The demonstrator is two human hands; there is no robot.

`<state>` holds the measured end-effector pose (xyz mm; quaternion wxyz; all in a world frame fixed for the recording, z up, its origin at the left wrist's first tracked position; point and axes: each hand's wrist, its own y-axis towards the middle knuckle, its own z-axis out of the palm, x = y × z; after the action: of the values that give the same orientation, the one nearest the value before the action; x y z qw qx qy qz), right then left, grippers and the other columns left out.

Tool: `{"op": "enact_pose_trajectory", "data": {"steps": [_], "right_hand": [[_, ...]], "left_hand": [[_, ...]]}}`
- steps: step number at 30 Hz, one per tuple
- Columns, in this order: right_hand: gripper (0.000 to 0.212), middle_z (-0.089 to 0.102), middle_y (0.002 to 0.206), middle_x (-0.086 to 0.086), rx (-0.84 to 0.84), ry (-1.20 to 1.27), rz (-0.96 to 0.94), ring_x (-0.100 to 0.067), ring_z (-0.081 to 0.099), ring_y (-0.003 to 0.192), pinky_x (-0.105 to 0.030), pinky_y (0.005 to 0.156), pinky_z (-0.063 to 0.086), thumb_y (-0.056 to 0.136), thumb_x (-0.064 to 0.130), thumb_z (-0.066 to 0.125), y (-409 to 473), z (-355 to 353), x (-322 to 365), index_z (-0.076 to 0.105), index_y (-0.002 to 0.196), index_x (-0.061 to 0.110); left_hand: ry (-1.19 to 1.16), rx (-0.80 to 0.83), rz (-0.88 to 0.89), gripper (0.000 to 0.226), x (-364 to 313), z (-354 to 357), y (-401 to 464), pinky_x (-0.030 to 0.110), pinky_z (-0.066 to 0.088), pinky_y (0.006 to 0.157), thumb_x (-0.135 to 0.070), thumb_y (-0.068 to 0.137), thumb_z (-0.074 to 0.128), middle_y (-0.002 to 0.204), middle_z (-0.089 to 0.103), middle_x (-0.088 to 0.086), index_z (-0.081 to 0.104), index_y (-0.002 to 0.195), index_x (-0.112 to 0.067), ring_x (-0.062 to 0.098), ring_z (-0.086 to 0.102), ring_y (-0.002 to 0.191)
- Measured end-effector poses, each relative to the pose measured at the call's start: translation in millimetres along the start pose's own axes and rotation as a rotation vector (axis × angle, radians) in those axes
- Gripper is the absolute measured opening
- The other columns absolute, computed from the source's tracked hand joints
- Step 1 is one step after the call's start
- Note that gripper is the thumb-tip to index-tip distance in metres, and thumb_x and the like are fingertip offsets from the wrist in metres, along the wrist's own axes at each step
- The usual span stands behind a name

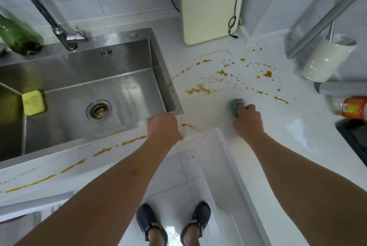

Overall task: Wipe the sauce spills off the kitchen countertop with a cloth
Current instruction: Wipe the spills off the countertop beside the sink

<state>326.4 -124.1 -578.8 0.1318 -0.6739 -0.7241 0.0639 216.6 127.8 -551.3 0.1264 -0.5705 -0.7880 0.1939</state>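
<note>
White countertop (pixel 198 110), sauce spills (pixel 200 89) beyond cloth (pixel 235 106) gripped in right hand (pixel 247 119).

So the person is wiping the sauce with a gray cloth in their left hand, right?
Not quite. The gray cloth is in the right hand, as the head view shows. The left hand rests on the countertop edge by the sink.

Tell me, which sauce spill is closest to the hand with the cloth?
The short streak just right of the cloth in the right hand. The big splotch and the other drops lie farther back.
</note>
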Motion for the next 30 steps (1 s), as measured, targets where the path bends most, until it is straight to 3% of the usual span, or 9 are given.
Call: {"op": "enact_pose_trajectory", "data": {"steps": [3,7,12,14,16,18,22,28,30], "right_hand": [[0.054,0.041,0.137,-0.015,-0.029,0.036,0.096,-0.04,0.049,0.115,-0.041,0.097,0.046,0.095,0.009,0.042,0,6,29,0.042,0.15,0.008],[0.055,0.044,0.134,-0.011,-0.008,0.066,-0.106,-0.033,0.049,0.108,-0.036,0.094,0.046,0.091,0.009,0.048,-43,23,99,0.045,0.147,0.009],[0.032,0.053,0.115,-0.006,0.157,0.2,-0.355,-0.031,0.062,0.094,-0.036,0.08,0.052,0.092,0.028,0.062,-80,23,138,0.066,0.121,0.015],[0.023,0.056,0.105,-0.007,0.232,0.404,-0.248,-0.031,0.064,0.087,-0.038,0.073,0.056,0.088,0.016,0.063,-68,14,122,0.069,0.109,0.015],[0.035,0.063,0.096,-0.011,0.178,0.552,-0.103,-0.035,0.067,0.088,-0.035,0.069,0.056,0.076,0.004,0.054,-48,-1,92,0.075,0.099,0.02],[0.044,0.07,0.097,-0.015,0.095,0.625,0.102,-0.038,0.069,0.093,-0.038,0.072,0.058,0.073,0.004,0.049,-30,-17,51,0.075,0.105,0.019],[0.06,0.06,0.124,-0.014,-0.083,0.282,0.423,-0.041,0.057,0.115,-0.05,0.096,0.053,0.083,0.017,0.047,-1,-31,-19,0.055,0.142,0.024],[0.054,0.052,0.13,-0.017,-0.079,0.235,0.237,-0.039,0.054,0.116,-0.044,0.096,0.049,0.089,0.002,0.047,-7,-3,23,0.05,0.143,0.008],[0.061,0.052,0.127,-0.017,-0.096,0.211,0.07,-0.04,0.054,0.113,-0.041,0.096,0.047,0.084,0.0,0.048,-26,10,62,0.05,0.144,0.013]], "left_hand": [[-0.005,-0.033,0.015,0.073,5,9,-1,0.039,0.047,0.095,-0.064,0.083,0.072,0.116,0.057,0.006,0.055,0.132,-0.013,0.026,0.06,0.108],[0.021,-0.025,0.021,0.073,6,9,-2,0.039,0.047,0.093,-0.066,0.082,0.07,0.113,0.056,0.006,0.054,0.13,-0.013,0.025,0.059,0.102],[0.055,-0.076,0.04,0.037,5,4,-6,0.032,0.042,0.079,-0.041,0.094,0.062,0.093,0.043,0.001,0.06,0.12,-0.015,0.022,0.06,0.096],[0.034,-0.054,0.038,0.055,6,5,-6,0.034,0.043,0.082,-0.055,0.09,0.068,0.101,0.05,0.003,0.056,0.125,-0.014,0.024,0.061,0.104],[0.028,-0.022,0.049,0.073,8,6,-4,0.037,0.047,0.091,-0.065,0.086,0.069,0.119,0.056,0.007,0.05,0.133,-0.012,0.027,0.059,0.113],[0.042,-0.017,0.058,0.079,8,6,-2,0.039,0.047,0.095,-0.067,0.087,0.067,0.126,0.055,0.01,0.048,0.138,-0.01,0.029,0.058,0.117],[0.079,-0.021,0.079,0.078,7,3,-3,0.037,0.048,0.092,-0.066,0.088,0.066,0.126,0.055,0.01,0.048,0.139,-0.009,0.028,0.059,0.116],[0.102,-0.014,0.084,0.08,7,1,-3,0.036,0.048,0.092,-0.068,0.088,0.064,0.127,0.055,0.009,0.048,0.14,-0.01,0.027,0.059,0.116],[0.11,-0.009,0.075,0.08,7,2,-3,0.035,0.048,0.092,-0.069,0.088,0.063,0.127,0.055,0.008,0.049,0.14,-0.01,0.027,0.059,0.116]]}}
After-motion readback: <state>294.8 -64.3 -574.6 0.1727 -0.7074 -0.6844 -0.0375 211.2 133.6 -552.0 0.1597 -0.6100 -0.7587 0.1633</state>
